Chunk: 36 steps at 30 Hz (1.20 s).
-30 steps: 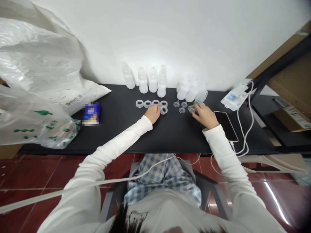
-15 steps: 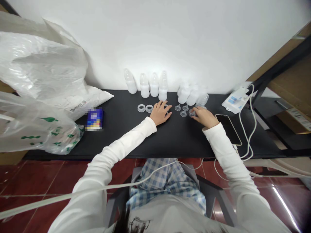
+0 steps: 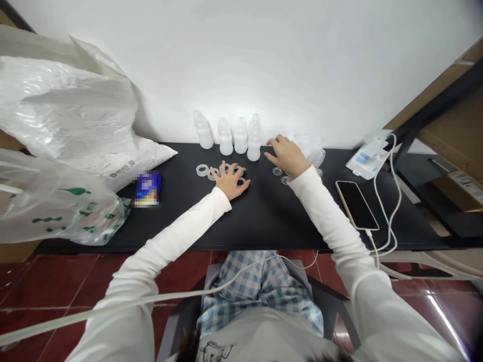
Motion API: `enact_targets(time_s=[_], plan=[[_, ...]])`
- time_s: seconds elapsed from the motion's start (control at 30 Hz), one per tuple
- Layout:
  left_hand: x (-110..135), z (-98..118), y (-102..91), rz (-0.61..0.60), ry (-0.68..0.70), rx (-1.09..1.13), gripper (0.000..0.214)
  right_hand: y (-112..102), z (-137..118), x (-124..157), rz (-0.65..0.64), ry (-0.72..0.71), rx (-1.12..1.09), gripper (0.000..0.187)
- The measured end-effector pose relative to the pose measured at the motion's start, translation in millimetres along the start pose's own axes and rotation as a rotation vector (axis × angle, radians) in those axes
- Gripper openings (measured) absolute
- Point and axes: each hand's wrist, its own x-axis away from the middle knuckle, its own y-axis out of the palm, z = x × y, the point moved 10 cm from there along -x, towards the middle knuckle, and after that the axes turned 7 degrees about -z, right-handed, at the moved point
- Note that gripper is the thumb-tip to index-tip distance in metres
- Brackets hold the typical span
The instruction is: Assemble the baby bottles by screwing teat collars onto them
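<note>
Both hands are working bare over the black counter (image 3: 260, 223). The left hand (image 3: 230, 184) is resting palm down with its fingers splayed wide over a bunch of clear rings (image 3: 202, 174). It's covering some of them, and one ring is poking out at its 10 o'clock. I'm not seeing it gripping any; can't tell how hard the fingertips are touching.

The right hand (image 3: 290, 157) is hovering with its fingers loosely spread and a bit curled, and I'm seeing nothing between them. Small clear caps (image 3: 277, 171) are lying at its 6 to 7 o'clock, and a blurry cluster of white bottles (image 3: 304, 145) is standing at its 2, partly hidden.

Four clear-topped bottles (image 3: 241, 138) are standing in a row by the wall, running from 11 to 1 o'clock off the left hand. A phone (image 3: 357, 205) with a cable plugged in is lying at the right hand's 4, and a white packet (image 3: 366, 157) is sitting at its 3. A blue box (image 3: 148, 188) is sitting at the left hand's 9.
</note>
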Motion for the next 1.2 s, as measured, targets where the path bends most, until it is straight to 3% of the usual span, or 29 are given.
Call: enact_targets(time_s=[0.13,0.23,0.43,0.63,0.77,0.83,0.9,1.07,1.2], plan=[[0.1,-5.5,-2.8,-0.005,-0.040,-0.020,0.046,5.9,-16.8,-41.6,0.136,-0.080,-0.100,0.048],[0.9,-4.3,-3.9,-0.009,-0.046,-0.031,0.044,13.6,-16.5,-60.2,0.196,-0.056,-0.130,0.058],[1.8,-4.5,-7.2,-0.016,-0.051,-0.018,0.045,31.7,-24.2,-75.3,0.164,0.033,-0.159,0.064],[1.9,-9.2,-8.6,-0.032,-0.047,-0.019,0.043,53.7,-38.4,-51.9,0.107,0.154,-0.151,0.061],[2.7,-11.6,-9.7,-0.025,-0.048,-0.025,0.044,72.3,-41.2,-26.2,-0.109,0.268,-0.133,0.057],[3.1,-12.1,-10.5,-0.021,-0.044,-0.019,0.043,81.6,-44.0,-18.5,-0.238,0.251,-0.167,0.054],[3.8,-12.6,-12.1,-0.015,-0.042,-0.011,0.042,82.4,-42.9,-14.2,-0.280,0.225,-0.202,0.047],[5.8,-5.1,-22.7,0.067,-0.006,0.024,0.041,63.7,-13.7,-3.1,-0.102,0.285,-0.464,0.038],[6.9,23.6,-19.5,0.076,0.195,0.224,0.057,48.9,14.3,16.8,0.170,0.330,-0.944,0.051]])
